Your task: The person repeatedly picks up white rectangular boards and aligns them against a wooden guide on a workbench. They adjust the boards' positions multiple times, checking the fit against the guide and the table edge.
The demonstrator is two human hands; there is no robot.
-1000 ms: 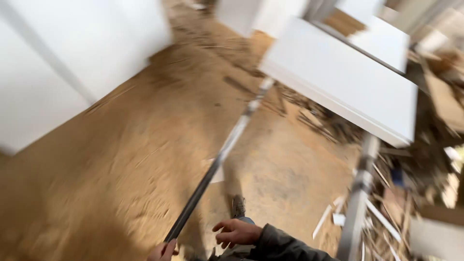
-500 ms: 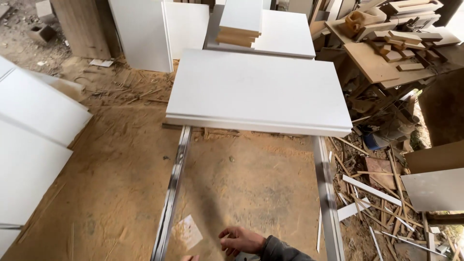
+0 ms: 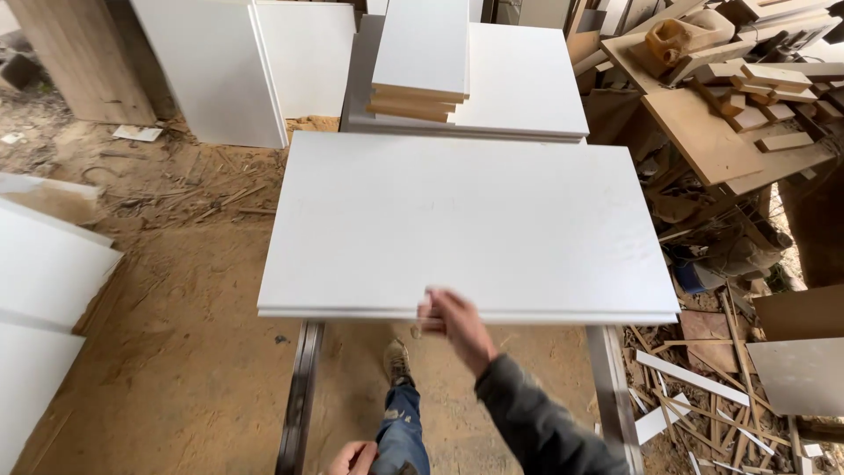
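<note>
1. Now I see my right hand (image 3: 457, 324) at the near edge of the large white rectangular laminated board (image 3: 470, 224), fingers curled on that edge, gripping it.
2. That board lies flat across two grey metal rails (image 3: 299, 396), at twelve o'clock from me.
3. My left hand (image 3: 352, 457) sits at six o'clock, loosely curled, its grip unclear.
4. Stacked white panels (image 3: 422, 53) lie beyond.

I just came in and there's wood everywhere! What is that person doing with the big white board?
A person stands in a sawdusty workshop. Their right hand touches the near edge of a big white board lying flat on two metal rails. Their left hand is low by their knee, holding nothing that shows. More white boards are stacked behind, and wood scraps lie on the right.
</note>
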